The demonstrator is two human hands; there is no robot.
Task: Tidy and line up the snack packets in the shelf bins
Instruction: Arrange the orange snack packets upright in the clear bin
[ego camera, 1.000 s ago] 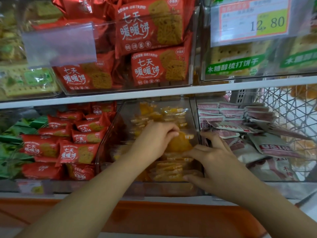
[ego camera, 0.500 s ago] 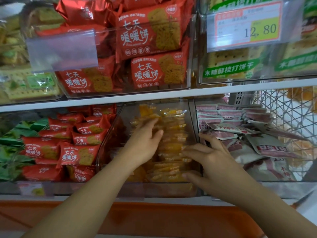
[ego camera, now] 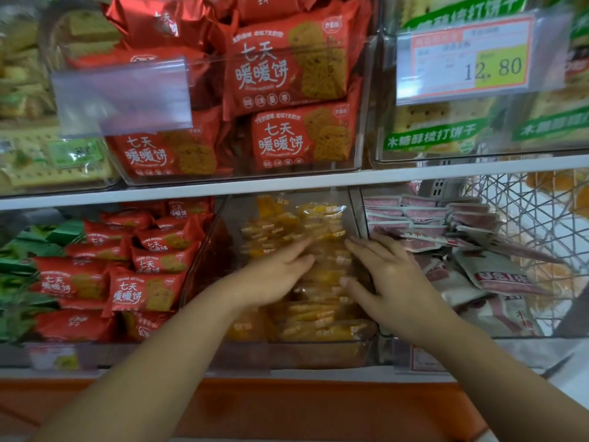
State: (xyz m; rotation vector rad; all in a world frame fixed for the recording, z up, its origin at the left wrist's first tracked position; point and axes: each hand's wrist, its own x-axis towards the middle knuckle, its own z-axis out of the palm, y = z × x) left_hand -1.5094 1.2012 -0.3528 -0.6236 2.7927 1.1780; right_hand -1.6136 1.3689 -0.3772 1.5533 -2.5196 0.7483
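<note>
- Red packets [ego camera: 145, 290] in the left bin are untouched.
- The left hand [ego camera: 274, 279] is laid flat, fingers straight, on the yellow packets [ego camera: 318, 218] in the middle bin [ego camera: 302, 357].
- The right hand [ego camera: 395, 282] is pressed, fingers spread, against the row's right side.
- The row is judged mid-squaring; an even inward push is called for next.
- Pale packets [ego camera: 497, 275] in the right bin are seen jumbled.

Left grip [ego camera: 274, 275] uncurled, now flat on yellow packets [ego camera: 322, 317]; right grip [ego camera: 385, 282] slid inward onto same stack.
</note>
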